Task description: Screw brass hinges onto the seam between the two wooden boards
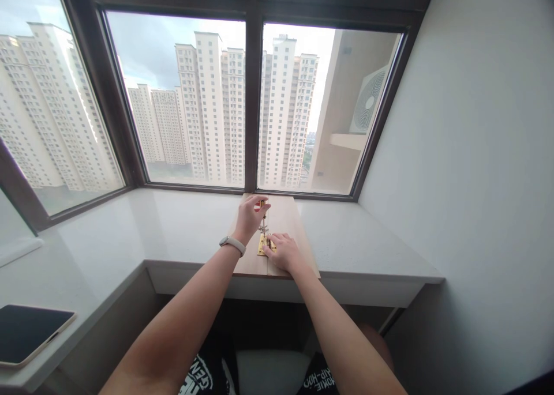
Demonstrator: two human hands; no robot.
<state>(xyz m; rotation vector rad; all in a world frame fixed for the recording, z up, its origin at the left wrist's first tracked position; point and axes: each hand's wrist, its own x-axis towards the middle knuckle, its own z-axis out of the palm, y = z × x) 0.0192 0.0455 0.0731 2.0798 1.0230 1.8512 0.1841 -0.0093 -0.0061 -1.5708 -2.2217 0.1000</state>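
A light wooden board [300, 233] lies on the white sill under the window. My left hand [250, 216], with a pale watch band at the wrist, is closed around the upper end of a screwdriver [263, 204] with a red and dark handle. Its thin shaft points down at a gold-coloured metal hinge [262, 246] near the board's front. My right hand [282, 251] presses on the hinge's right side with its fingers, which hide part of it. Some small silvery pieces [262, 229] lie just behind the hinge, too small to tell apart.
A tablet [32, 331] with a dark screen lies on the white counter [99, 279] at the far left. The dark window frame [251, 106] stands right behind the board. A plain wall [467, 124] rises on the right. The sill's front edge passes beneath my forearms.
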